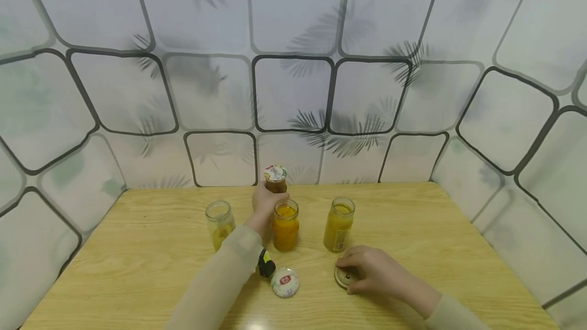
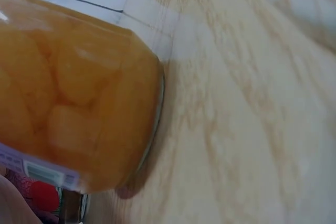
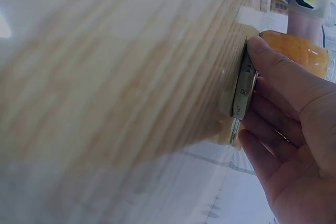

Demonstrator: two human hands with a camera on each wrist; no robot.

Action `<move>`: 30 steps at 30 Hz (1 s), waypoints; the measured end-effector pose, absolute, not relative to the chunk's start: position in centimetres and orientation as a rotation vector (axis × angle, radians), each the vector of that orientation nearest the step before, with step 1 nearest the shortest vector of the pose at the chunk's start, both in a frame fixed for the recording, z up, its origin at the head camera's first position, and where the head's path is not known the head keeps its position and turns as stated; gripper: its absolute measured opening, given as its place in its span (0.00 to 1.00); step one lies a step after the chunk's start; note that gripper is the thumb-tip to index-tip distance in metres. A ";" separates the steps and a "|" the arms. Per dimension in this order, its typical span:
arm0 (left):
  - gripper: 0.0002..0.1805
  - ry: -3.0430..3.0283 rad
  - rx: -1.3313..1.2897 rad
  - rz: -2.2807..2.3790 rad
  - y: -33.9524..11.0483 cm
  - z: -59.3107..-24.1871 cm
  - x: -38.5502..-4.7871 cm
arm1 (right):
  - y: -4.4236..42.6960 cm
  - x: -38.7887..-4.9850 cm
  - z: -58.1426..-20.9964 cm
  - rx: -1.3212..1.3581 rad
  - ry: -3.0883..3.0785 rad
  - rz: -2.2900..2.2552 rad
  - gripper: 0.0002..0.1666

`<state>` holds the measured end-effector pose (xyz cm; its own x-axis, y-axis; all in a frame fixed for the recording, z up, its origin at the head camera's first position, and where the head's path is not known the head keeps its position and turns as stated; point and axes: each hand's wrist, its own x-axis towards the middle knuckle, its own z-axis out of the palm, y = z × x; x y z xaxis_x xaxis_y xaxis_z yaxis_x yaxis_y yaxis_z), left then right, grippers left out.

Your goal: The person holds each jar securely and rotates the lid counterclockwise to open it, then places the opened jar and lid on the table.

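Note:
At the back of the table, my left hand (image 1: 265, 201) grips a jar (image 1: 276, 183) of dark contents with a printed lid on it. Just in front of that hand stands a lidless jar of orange fruit pieces (image 1: 286, 232), seen large in the left wrist view. My right hand (image 1: 373, 271) holds a metal jar lid (image 1: 341, 276) by its edge, low at the tabletop. In the right wrist view, thumb and fingers pinch this lid (image 3: 243, 94). Beyond it stands a lidless jar of yellow contents (image 1: 339, 228).
A lidless glass jar (image 1: 220, 225), partly filled with yellow pieces, stands left of the left forearm, which partly hides it. A white printed lid (image 1: 285, 283) lies flat on the wooden table (image 1: 137, 269). A patterned wall covering (image 1: 293, 95) rises behind the table.

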<state>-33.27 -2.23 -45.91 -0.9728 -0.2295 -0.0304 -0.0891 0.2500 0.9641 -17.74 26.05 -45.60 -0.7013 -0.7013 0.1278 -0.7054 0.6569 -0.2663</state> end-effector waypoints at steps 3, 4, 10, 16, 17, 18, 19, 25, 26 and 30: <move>0.35 -2.385 0.305 -1.832 -2.3 -46.0 -33.4 | 26.0 -17.8 -45.6 1.225 -2.821 0.459 0.30; 0.35 -2.386 0.306 -1.831 -2.3 -46.0 -33.4 | 26.0 -17.8 -45.6 1.232 -2.814 0.459 0.30; 0.35 -2.397 0.300 -1.807 -2.4 -45.9 -33.4 | 26.0 -17.9 -45.6 1.246 -2.803 0.463 0.31; 0.35 -2.385 0.312 -1.832 -2.2 -46.0 -33.6 | 26.0 -17.9 -45.5 1.231 -2.820 0.469 0.30; 0.35 -2.394 0.312 -1.815 -2.3 -46.0 -33.6 | 26.0 -17.9 -45.5 1.229 -2.820 0.469 0.30; 0.35 -2.408 0.312 -1.785 -2.3 -46.0 -33.6 | 26.0 -17.9 -45.5 1.228 -2.819 0.465 0.30; 0.35 -2.416 0.309 -1.762 -2.3 -46.0 -33.5 | 26.0 -17.9 -45.5 1.228 -2.817 0.463 0.30; 0.35 -2.416 0.321 -1.715 -2.4 -45.8 -33.0 | 26.0 -17.8 -45.6 1.245 -2.788 0.445 0.30; 0.35 -2.402 0.323 -1.734 -2.4 -45.7 -32.9 | 26.0 -17.7 -45.6 1.246 -2.786 0.447 0.30; 0.34 -2.336 0.328 -1.820 -2.3 -45.0 -32.2 | 26.0 -17.7 -45.6 1.239 -2.794 0.451 0.30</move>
